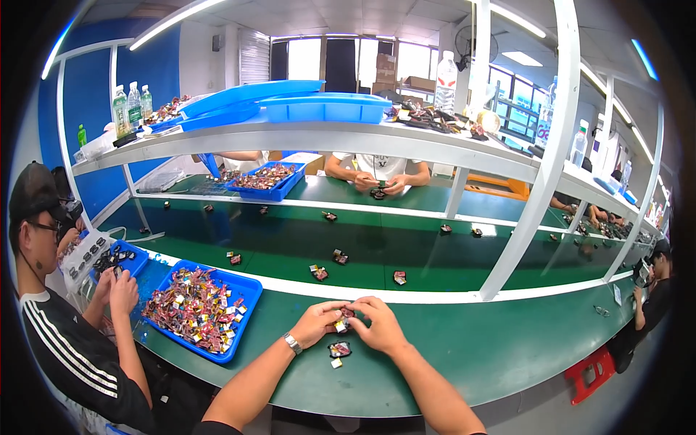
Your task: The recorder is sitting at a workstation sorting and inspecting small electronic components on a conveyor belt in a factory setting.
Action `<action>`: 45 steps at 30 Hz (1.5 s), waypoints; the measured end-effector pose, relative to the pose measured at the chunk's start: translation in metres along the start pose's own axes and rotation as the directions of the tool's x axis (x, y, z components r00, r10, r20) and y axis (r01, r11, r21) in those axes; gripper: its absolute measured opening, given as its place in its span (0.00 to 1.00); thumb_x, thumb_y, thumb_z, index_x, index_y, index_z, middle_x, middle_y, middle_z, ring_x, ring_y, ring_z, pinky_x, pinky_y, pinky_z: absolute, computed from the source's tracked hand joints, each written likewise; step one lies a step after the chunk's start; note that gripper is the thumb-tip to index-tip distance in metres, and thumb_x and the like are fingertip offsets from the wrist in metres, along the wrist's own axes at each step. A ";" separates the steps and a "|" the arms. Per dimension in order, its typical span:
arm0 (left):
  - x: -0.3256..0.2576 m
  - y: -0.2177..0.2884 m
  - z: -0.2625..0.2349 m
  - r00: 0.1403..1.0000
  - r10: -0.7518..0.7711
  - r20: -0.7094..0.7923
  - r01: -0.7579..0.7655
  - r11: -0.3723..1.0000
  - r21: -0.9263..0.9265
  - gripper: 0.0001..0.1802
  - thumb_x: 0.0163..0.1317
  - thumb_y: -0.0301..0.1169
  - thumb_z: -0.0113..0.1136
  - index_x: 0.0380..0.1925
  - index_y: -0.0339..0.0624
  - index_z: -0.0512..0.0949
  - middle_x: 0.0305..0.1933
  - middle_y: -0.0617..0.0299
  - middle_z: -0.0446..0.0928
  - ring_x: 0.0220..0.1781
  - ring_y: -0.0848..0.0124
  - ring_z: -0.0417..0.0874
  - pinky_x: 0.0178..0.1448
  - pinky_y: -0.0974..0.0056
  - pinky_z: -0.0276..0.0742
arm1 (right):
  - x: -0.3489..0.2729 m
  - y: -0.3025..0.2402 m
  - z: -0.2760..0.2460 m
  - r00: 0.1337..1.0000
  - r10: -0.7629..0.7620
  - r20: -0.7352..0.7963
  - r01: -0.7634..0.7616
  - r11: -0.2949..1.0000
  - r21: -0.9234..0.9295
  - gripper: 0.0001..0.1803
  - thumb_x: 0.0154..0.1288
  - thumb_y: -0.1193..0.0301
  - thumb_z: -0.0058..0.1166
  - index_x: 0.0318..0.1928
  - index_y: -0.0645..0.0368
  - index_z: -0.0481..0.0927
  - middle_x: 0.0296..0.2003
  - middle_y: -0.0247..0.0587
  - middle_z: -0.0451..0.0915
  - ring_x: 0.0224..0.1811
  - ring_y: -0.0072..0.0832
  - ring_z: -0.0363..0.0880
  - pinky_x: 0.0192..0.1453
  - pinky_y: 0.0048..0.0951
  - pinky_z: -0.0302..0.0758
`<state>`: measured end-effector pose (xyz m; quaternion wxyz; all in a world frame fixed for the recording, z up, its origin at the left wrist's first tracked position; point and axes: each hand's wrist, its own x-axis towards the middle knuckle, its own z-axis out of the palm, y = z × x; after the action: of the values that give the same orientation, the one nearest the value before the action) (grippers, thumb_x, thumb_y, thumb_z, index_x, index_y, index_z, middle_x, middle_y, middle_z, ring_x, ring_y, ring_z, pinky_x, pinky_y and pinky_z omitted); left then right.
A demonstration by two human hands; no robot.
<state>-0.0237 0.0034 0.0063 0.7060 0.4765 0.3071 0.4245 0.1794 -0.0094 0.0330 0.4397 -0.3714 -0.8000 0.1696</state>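
Head view: a finished part point(338, 349) lies nearest; just beyond, left hand point(317, 322) and right hand point(380, 325) pinch one small part point(341, 325) between fingertips, steadying it. Tray point(246, 290) left; belt point(290, 239) beyond carries more.

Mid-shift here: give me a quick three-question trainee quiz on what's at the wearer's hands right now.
1. True or false: both hands, left hand and right hand, grip one small multicoloured part.
2. The shallow blue plastic tray heaped with small parts lies on which side of the hands? A) left B) right
3. Fill in: a second small dark part lies on the ____ workbench surface just below the hands.

Key: 1 true; 2 A; 3 green
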 end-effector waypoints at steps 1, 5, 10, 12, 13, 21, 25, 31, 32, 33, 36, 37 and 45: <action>0.001 -0.001 0.002 1.000 0.005 0.001 -0.005 1.000 -0.008 0.20 0.73 0.29 0.49 0.62 0.35 0.70 0.55 0.59 0.78 0.52 0.73 0.80 0.55 0.65 0.78 | 0.000 -0.004 0.002 1.000 0.007 0.002 -0.007 1.000 -0.021 0.14 0.56 0.74 0.64 0.45 0.58 0.83 0.46 0.40 0.79 0.45 0.34 0.80 0.42 0.28 0.79; 0.006 -0.003 0.009 1.000 0.015 -0.027 -0.014 0.999 0.045 0.20 0.73 0.29 0.50 0.62 0.36 0.71 0.56 0.59 0.78 0.52 0.73 0.80 0.54 0.66 0.80 | -0.006 -0.017 0.003 0.996 -0.013 -0.083 0.003 0.994 -0.113 0.11 0.55 0.72 0.65 0.41 0.58 0.83 0.41 0.39 0.80 0.44 0.36 0.79 0.45 0.33 0.78; 0.006 -0.009 0.007 1.000 0.010 -0.025 -0.008 0.994 0.110 0.19 0.72 0.29 0.50 0.60 0.34 0.72 0.54 0.58 0.78 0.52 0.71 0.82 0.54 0.64 0.82 | -0.006 -0.006 0.013 0.993 -0.019 -0.120 -0.004 0.982 -0.188 0.07 0.55 0.72 0.64 0.35 0.56 0.82 0.35 0.38 0.79 0.40 0.38 0.80 0.43 0.37 0.78; 0.008 -0.010 0.005 0.999 0.034 -0.030 -0.031 0.995 0.093 0.18 0.72 0.28 0.49 0.59 0.34 0.71 0.54 0.57 0.78 0.52 0.69 0.82 0.56 0.61 0.82 | -0.003 -0.004 0.019 0.988 -0.048 -0.147 0.014 0.974 -0.226 0.06 0.55 0.71 0.64 0.34 0.56 0.82 0.34 0.38 0.79 0.39 0.38 0.79 0.43 0.38 0.78; 0.006 -0.007 0.008 0.999 0.019 -0.042 -0.016 0.998 0.065 0.17 0.72 0.28 0.49 0.59 0.34 0.71 0.53 0.57 0.78 0.51 0.69 0.82 0.55 0.62 0.83 | -0.002 -0.003 0.021 0.985 -0.070 -0.158 0.029 0.968 -0.249 0.06 0.54 0.71 0.64 0.33 0.56 0.82 0.34 0.38 0.79 0.39 0.39 0.79 0.42 0.38 0.78; 0.009 -0.001 0.017 1.000 -0.006 -0.014 0.008 0.990 0.143 0.15 0.71 0.26 0.49 0.55 0.36 0.72 0.48 0.57 0.81 0.48 0.71 0.83 0.54 0.64 0.82 | -0.007 0.001 0.017 0.991 -0.011 -0.130 -0.027 0.958 -0.285 0.07 0.54 0.74 0.64 0.33 0.58 0.78 0.33 0.39 0.79 0.36 0.39 0.79 0.41 0.38 0.78; 0.006 0.002 0.015 1.000 0.001 -0.025 0.003 0.987 0.161 0.14 0.71 0.25 0.51 0.54 0.36 0.72 0.47 0.57 0.81 0.49 0.71 0.83 0.56 0.63 0.82 | -0.004 -0.002 0.015 0.992 -0.046 -0.116 0.009 0.955 -0.297 0.06 0.55 0.75 0.61 0.35 0.58 0.79 0.35 0.38 0.79 0.38 0.38 0.80 0.42 0.38 0.79; 0.004 0.001 0.010 1.000 -0.029 -0.006 0.029 0.999 -0.016 0.13 0.71 0.25 0.52 0.54 0.37 0.69 0.47 0.56 0.81 0.50 0.69 0.84 0.56 0.61 0.83 | -0.001 0.003 0.010 0.972 -0.227 -0.064 0.200 0.936 -0.290 0.12 0.53 0.79 0.64 0.41 0.59 0.82 0.39 0.39 0.82 0.40 0.36 0.82 0.40 0.33 0.82; 0.005 -0.002 0.010 1.000 -0.025 0.007 0.025 0.998 -0.049 0.13 0.71 0.26 0.52 0.53 0.37 0.69 0.48 0.56 0.81 0.51 0.69 0.83 0.57 0.59 0.83 | 0.000 0.003 0.009 0.970 -0.233 -0.063 0.206 0.935 -0.290 0.12 0.54 0.79 0.64 0.41 0.59 0.82 0.40 0.39 0.82 0.40 0.36 0.83 0.41 0.33 0.82; 0.005 -0.001 0.011 0.999 -0.037 0.012 0.038 0.998 -0.051 0.13 0.71 0.25 0.52 0.53 0.37 0.69 0.48 0.56 0.81 0.51 0.68 0.83 0.58 0.59 0.83 | -0.001 0.002 0.008 0.966 -0.251 -0.059 0.224 0.930 -0.291 0.12 0.54 0.79 0.64 0.41 0.59 0.82 0.40 0.39 0.82 0.40 0.36 0.83 0.41 0.33 0.82; 0.006 -0.002 0.010 1.000 -0.018 0.009 0.018 0.998 -0.065 0.13 0.70 0.25 0.52 0.53 0.37 0.69 0.48 0.56 0.80 0.51 0.68 0.83 0.58 0.58 0.83 | -0.001 0.003 0.005 0.962 -0.264 -0.069 0.234 0.929 -0.287 0.11 0.54 0.79 0.63 0.39 0.58 0.82 0.39 0.37 0.82 0.39 0.35 0.83 0.40 0.33 0.82; 0.006 -0.001 0.009 1.000 -0.019 0.001 0.019 0.998 -0.060 0.13 0.70 0.25 0.53 0.53 0.37 0.69 0.48 0.56 0.80 0.51 0.68 0.83 0.58 0.58 0.83 | -0.002 0.003 0.005 0.958 -0.276 -0.077 0.244 0.925 -0.292 0.11 0.54 0.79 0.63 0.39 0.58 0.82 0.39 0.37 0.82 0.39 0.35 0.83 0.40 0.33 0.82; 0.003 0.001 0.009 0.998 0.010 -0.067 -0.012 1.000 -0.020 0.13 0.71 0.25 0.51 0.54 0.37 0.69 0.46 0.55 0.80 0.49 0.67 0.83 0.55 0.60 0.84 | -0.002 0.005 -0.003 0.957 -0.289 -0.004 0.278 0.927 -0.252 0.09 0.52 0.76 0.63 0.36 0.56 0.81 0.38 0.34 0.79 0.41 0.32 0.80 0.40 0.32 0.80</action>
<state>-0.0148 0.0025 0.0103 0.6978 0.4566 0.3234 0.4472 0.1846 -0.0075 0.0306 0.4257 -0.3076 -0.8509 -0.0053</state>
